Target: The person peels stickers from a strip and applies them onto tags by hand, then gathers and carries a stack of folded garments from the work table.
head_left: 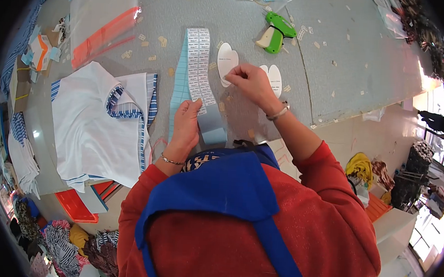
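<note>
A long strip of printed white stickers [198, 56] on pale blue backing lies on the grey table. My left hand [186, 122] grips its near end between thumb and fingers, where bare backing curls toward me. Beside the strip, my right hand [255, 87] is closed in a pinch at the lower end of some white oval tags [227, 60]. Whatever its fingertips hold, if anything, is too small to make out. More white oval tags [274, 80] lie just right of that hand, partly covered by it.
A green tagging gun [275, 34] lies beyond the tags. White garments with blue-striped trim [95, 125] are stacked at left, below clear plastic bags with an orange band [106, 37]. Small paper scraps dot the table. A red crate [78, 206] stands below its near edge.
</note>
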Demonstrator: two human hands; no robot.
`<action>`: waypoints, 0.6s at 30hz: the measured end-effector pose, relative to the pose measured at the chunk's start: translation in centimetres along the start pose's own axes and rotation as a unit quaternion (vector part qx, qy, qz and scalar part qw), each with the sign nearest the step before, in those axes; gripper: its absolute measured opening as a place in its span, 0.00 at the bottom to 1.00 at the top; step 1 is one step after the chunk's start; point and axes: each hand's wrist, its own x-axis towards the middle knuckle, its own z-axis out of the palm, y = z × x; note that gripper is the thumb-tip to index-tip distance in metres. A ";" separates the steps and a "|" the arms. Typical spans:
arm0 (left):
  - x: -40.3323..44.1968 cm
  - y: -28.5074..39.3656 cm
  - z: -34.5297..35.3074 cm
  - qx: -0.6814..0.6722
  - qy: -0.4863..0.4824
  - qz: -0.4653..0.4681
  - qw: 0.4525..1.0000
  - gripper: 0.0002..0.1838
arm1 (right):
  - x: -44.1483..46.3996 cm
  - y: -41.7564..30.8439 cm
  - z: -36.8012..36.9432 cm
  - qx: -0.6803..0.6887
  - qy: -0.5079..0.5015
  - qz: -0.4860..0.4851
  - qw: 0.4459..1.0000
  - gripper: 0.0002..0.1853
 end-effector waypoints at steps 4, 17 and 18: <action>-0.2 0.2 0.1 -0.002 0.009 -0.011 1.000 0.05 | 2.6 -0.3 0.4 -0.093 0.011 -0.018 0.995 0.13; 0.9 -0.8 -1.0 0.037 0.007 0.036 0.999 0.10 | 4.1 1.8 1.6 -0.257 0.081 -0.136 0.953 0.20; 1.0 -1.0 -1.3 0.032 0.008 0.033 0.999 0.10 | 3.9 0.9 1.4 -0.278 0.097 -0.123 0.948 0.24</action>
